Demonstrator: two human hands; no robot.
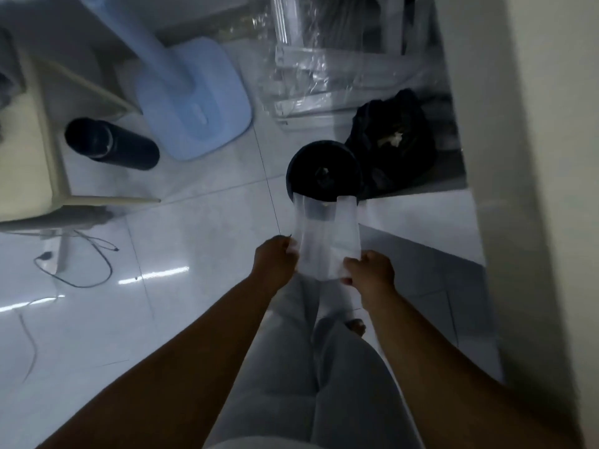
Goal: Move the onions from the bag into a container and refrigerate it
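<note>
A thin white plastic bag hangs upside down between both hands, its two handle loops dangling toward a round black bin on the floor below. My left hand pinches the bag's left bottom corner. My right hand pinches the right bottom corner. The bag looks flat, with nothing visible in it. No onions and no container are in view.
A full black rubbish bag lies right of the bin. A pale blue fan base, a black cylinder and a table leg stand to the left; cables trail on the white tiles. A wall rises at the right.
</note>
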